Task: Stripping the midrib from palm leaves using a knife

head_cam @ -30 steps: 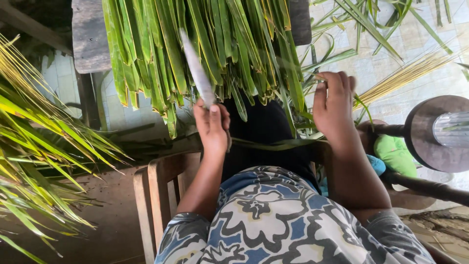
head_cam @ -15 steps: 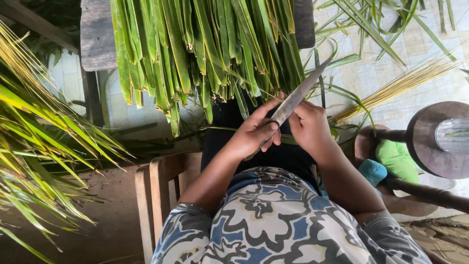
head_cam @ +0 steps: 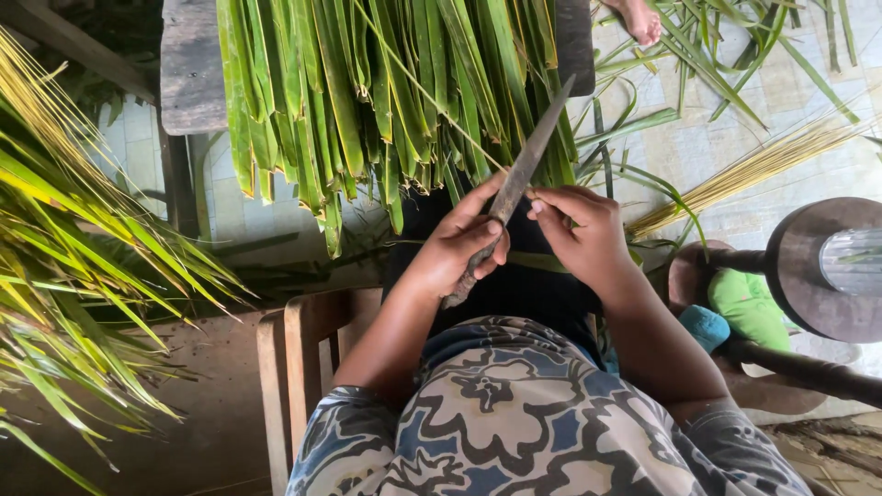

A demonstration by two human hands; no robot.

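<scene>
While a long knife [head_cam: 514,188] is gripped in the closed left hand [head_cam: 459,243], a thin green leaf strip [head_cam: 542,263] is pinched by the right hand [head_cam: 583,234] beside the blade. Cut palm leaves [head_cam: 386,92] are draped over a wooden bench [head_cam: 188,73] ahead, hiding most of its top; pale leaf ribs [head_cam: 744,170] are strewn on the tiled floor [head_cam: 790,92].

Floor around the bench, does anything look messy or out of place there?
Yes. Loose green leaf strips lie scattered across the tiled floor, unlike the neat green leaf pile on the bench. A bare foot stands among them.
</scene>
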